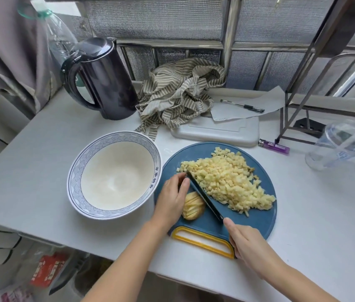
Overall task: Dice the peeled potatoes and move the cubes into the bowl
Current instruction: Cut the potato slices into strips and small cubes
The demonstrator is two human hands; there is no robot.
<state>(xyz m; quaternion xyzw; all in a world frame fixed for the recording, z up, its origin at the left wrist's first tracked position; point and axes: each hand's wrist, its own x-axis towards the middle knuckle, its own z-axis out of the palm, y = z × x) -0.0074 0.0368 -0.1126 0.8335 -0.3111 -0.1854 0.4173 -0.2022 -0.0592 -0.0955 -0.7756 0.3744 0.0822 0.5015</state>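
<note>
A round blue cutting board (259,219) with a yellow handle carries a large pile of small potato cubes (226,179). A sliced potato piece (194,207) lies at the board's left side. My right hand (248,243) grips the handle of a black knife (204,195), whose blade runs diagonally between the sliced piece and the pile. My left hand (172,197) rests beside the potato piece, fingertips touching the blade's spine near its tip. The white bowl (78,171) with a blue patterned rim stands left of the board, holding no potato.
A black kettle (104,79) and a plastic bottle (56,35) stand at the back left. A striped cloth (178,92), a white tray (215,131) with paper and a pen (241,105), a purple lighter (274,146) and a clear cup (337,144) lie behind and right.
</note>
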